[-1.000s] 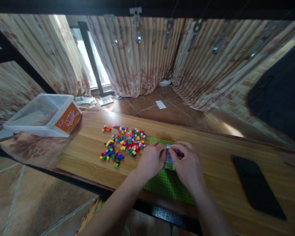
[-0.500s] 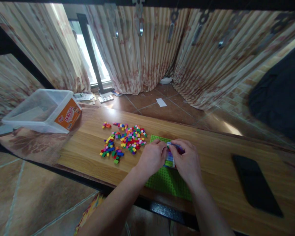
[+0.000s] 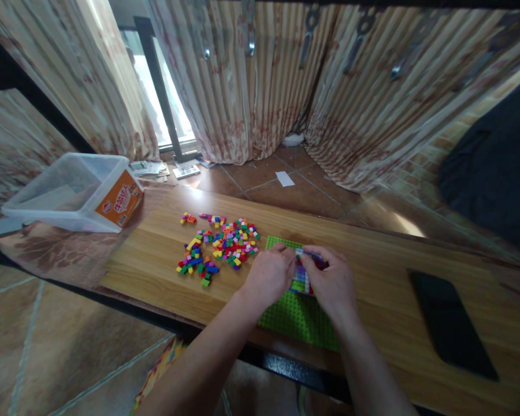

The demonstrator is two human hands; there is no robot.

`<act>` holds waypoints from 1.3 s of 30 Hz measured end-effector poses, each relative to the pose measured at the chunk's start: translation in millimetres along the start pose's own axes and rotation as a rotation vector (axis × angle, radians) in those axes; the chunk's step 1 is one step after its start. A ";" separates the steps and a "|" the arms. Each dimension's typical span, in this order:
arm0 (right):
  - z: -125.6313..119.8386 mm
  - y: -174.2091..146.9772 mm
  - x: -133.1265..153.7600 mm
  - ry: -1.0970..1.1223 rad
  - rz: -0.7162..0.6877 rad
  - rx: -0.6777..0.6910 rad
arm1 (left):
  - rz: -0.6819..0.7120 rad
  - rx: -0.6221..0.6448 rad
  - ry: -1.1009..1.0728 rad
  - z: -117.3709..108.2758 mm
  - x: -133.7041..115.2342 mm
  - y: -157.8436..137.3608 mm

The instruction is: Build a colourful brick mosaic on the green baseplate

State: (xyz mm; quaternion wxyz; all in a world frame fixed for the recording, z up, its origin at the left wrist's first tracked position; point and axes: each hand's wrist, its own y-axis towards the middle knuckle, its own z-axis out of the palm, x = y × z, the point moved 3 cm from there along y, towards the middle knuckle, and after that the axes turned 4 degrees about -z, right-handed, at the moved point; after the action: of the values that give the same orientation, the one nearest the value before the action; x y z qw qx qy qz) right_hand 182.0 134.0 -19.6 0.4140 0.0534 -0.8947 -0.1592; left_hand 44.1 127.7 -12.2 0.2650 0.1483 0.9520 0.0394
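Observation:
A green studded baseplate (image 3: pixel 297 323) lies on the wooden board in front of me. On its upper part sits a low structure of building bricks (image 3: pixel 301 278), in lilac, white, green and red, partly covered by my hands. My left hand (image 3: pixel 272 270) is at its left side, fingers curled and pressed together; whatever is between the fingertips is hidden. From the right, my right hand (image 3: pixel 333 278) bends thumb and fingers round the structure's far right part. The fingertips of both hands nearly meet. Left of the baseplate spreads a pile of loose building bricks (image 3: pixel 236 242) in many colours.
A clear plastic bin (image 3: pixel 65 216) with an orange label stands at the far left. To the right lies a black, flat, phone-like slab (image 3: pixel 453 323). The wooden board (image 3: pixel 385 283) rests on a dark-framed table. Metal hooks hang from a bar above, before striped curtains (image 3: pixel 251 104).
The hands stay at the brick structure, with only small finger shifts. A little more of the structure's far right part shows under the right hand. The whole view has shifted slightly.

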 end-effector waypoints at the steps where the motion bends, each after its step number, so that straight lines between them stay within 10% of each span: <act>1: 0.0 0.0 0.1 0.001 -0.002 0.002 | 0.001 0.003 0.006 -0.2 -0.2 0.0; 20: 3.5 1.6 2.0 0.019 0.025 -0.036 | 0.001 0.077 0.138 -2.7 -4.7 3.3; 39: -1.5 2.4 -10.5 0.310 0.172 -0.006 | -0.209 0.023 -0.562 -6.6 21.1 2.8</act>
State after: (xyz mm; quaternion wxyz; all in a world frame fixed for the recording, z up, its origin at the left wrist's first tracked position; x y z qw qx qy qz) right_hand 190.1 138.3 -25.5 0.5594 -0.0006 -0.8208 -0.1156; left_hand 24.2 136.8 -16.5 0.5191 0.0573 0.8518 -0.0414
